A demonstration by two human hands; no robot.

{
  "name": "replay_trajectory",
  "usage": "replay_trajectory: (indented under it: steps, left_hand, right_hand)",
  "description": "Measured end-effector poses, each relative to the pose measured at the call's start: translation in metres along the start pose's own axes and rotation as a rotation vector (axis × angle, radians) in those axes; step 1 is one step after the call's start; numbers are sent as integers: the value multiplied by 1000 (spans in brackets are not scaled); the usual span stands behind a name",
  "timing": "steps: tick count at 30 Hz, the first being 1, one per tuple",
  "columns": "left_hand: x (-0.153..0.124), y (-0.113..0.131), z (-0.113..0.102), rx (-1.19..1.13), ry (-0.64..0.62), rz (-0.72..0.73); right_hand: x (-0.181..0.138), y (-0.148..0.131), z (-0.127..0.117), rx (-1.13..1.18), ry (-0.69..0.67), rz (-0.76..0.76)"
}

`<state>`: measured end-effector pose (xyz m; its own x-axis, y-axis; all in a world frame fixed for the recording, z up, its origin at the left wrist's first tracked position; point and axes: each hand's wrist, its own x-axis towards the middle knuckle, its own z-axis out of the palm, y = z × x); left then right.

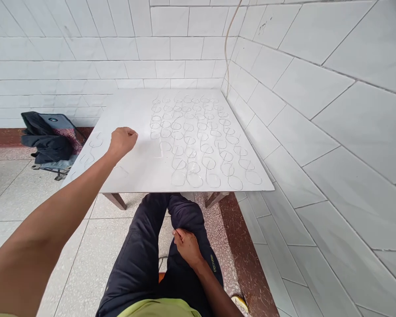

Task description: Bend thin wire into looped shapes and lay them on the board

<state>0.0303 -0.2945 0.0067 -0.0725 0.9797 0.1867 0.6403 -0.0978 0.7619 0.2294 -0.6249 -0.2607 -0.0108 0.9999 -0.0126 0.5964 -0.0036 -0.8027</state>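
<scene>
My left hand hovers over the left part of a white tabletop, its fingers closed in a pinch. Whatever may be between those fingertips is too small to make out. Many thin dark loops run in rows across the middle and right of the surface; I cannot tell whether they are laid strands or drawn lines. A few loose curved strands show near the left edge. Below the table, my right hand rests against my thigh with its fingers curled together, and their contents are hidden.
White tiled walls meet behind and to the right of the table. A cable hangs down the corner. On the floor at left stands a folding chair with dark cloth on it. Wooden table legs flank my knees.
</scene>
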Motion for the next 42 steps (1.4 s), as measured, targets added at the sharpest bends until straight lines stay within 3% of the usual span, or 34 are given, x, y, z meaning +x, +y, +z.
replay_trajectory:
  steps: [2, 5, 8, 10, 19, 29, 32, 36, 39, 42]
  left_hand:
    - [-40, -13, -22, 229, 0, 159]
    - [-109, -39, -40, 395, -41, 398]
    - [-163, -61, -41, 440, -131, 499]
    - [-183, -71, -39, 428, -135, 515]
    - [-198, -90, -40, 446, -134, 620]
    - [-193, -101, -55, 563, -186, 955]
    - [-197, -92, -58, 385, -155, 869]
    - [-219, -65, -66, -63, -9, 403]
    - [-238, -44, -79, -389, -83, 52]
    - [-251, -34, -90, -496, -191, -63]
  right_hand:
    - [-1, -1, 0, -12, -7, 0]
    - [-1, -2, 1, -50, -31, -2]
    - [-2, -4, 4, -116, -65, -5]
    - [-4, -6, 5, -167, -82, -7]
    - [-14, -10, 7, -254, -103, -32]
    - [-15, -12, 10, -233, -132, -56]
    - [-13, -15, 9, -56, -125, -36]
    - [-2, -36, -3, 199, -51, 9]
    - [10, -65, -24, 287, 35, -15]
    - [22, -99, -50, 381, 140, -75]
